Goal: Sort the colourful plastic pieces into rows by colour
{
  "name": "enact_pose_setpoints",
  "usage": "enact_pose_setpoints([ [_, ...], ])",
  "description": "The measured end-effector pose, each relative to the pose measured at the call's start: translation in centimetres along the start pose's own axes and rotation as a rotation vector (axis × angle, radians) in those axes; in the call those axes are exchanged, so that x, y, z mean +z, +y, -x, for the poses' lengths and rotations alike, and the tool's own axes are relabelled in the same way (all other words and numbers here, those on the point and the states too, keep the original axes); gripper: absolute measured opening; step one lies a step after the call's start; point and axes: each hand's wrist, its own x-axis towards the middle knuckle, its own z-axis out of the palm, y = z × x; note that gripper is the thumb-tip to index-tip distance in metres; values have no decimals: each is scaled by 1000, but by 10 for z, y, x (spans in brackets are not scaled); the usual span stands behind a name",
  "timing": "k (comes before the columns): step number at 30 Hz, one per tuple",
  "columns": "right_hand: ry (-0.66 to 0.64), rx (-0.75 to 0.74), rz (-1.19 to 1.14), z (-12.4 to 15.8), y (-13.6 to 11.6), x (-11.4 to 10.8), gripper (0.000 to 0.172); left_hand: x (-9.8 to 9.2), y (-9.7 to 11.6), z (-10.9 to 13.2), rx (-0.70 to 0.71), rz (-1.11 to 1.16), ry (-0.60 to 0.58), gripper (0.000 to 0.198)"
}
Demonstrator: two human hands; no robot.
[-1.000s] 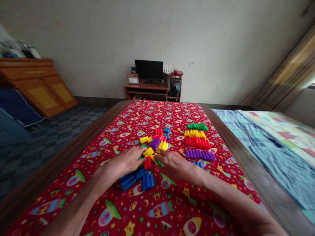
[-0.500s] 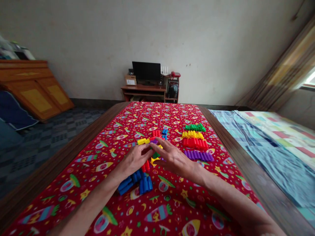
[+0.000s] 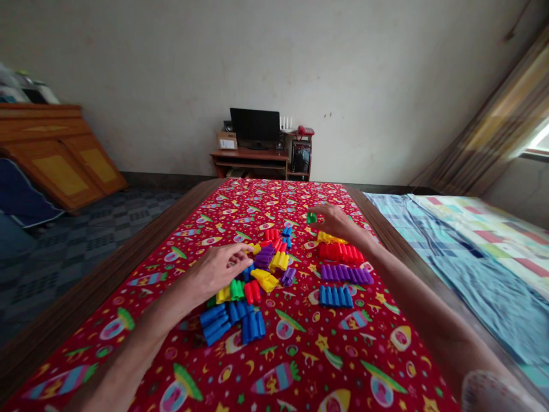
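My right hand pinches a small green ribbed plastic block at the far end of the colour rows. Most of the green row lies hidden behind this hand. Nearer me are a yellow row, a red row, a purple row and a blue row. Over the left edge of a mixed pile hovers my left hand, its fingers bent and apart from the thumb, close to a yellow block. Purple blocks, red blocks and blue blocks lie in the pile.
A red patterned cloth covers the long table, with dark wooden edges showing. Beyond it stands a desk with a monitor. A bed adjoins on the right; a wooden cabinet stands left.
My right hand has moved from the pile up and right, carrying the green block. My left hand has shifted slightly left, uncovering the middle of the pile. The blue row now shows.
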Motion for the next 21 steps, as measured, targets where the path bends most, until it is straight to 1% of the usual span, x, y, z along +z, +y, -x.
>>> enact_pose_setpoints([
  [1,-46,93,47,-4,20,-1,37,-6,-5,-1,-15,-32,14,41],
  [3,-109,198,128,-8,50,-1,41,-15,-14,-1,-43,-105,20,40],
  [4,-137,225,159,-9,60,1,43,-16,-18,-2,-54,-146,8,38],
  [6,-195,245,209,-8,72,7,45,-16,-24,-2,-72,-222,-46,32],
  [8,-245,254,242,-7,76,14,46,-13,-28,-1,-81,-291,-121,24],
  [10,-270,262,263,-6,78,20,47,-10,-30,1,-99,-357,-184,21],
  [12,-283,263,275,-5,79,25,48,-8,-29,3,-126,-403,-220,21],
  [14,-292,260,281,-4,81,27,47,-7,-26,5,-149,-401,-245,20],
  [19,-290,243,281,0,81,21,45,-5,-15,5,-158,-328,-281,34],
  [21,-247,228,266,1,77,15,44,-3,-15,5,-144,-321,-294,37],
])
